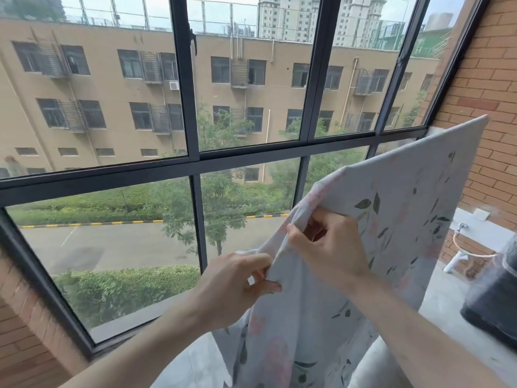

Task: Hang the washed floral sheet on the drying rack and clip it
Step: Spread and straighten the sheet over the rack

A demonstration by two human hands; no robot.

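2 bare forearms come up from the bottom edge, no sleeves on either one, no cuff showing anywhere along their length. Left hand [237, 281]: no ring, no watch, no strap at the wrist. Right hand [327, 247]: same story, fingers plain, wrist plain, no band or bracelet. No gloves on either hand. Nails look short and unpainted where they show, though the detail is soft. Nothing of the torso or clothing enters the view.

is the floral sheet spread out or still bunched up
Partly spread: the floral sheet stretches flat up to the right, but is gathered where the left hand and right hand pinch its edge.
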